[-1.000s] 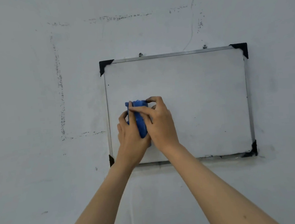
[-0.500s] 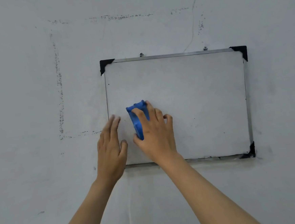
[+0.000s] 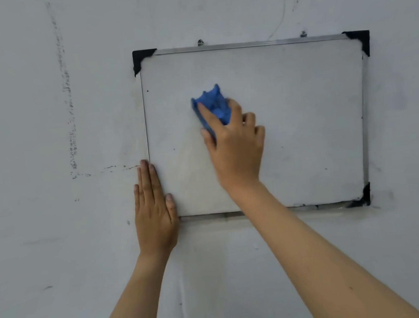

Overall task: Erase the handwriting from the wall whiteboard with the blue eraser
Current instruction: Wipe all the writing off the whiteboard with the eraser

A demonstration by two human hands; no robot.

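Your right hand grips the blue eraser; your flat left hand braces the whiteboard: push unevenly and it could swing on its hooks

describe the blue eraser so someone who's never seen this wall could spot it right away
Find the metal-framed whiteboard with black corner caps on the grey wall. Left of its centre, the right hand grips the blue eraser against the board. It is the only bright blue thing here.

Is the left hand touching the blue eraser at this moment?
Apart. The head view shows the left hand lying flat at the whiteboard's lower left corner, with bare board between it and the eraser, which only the right hand holds.
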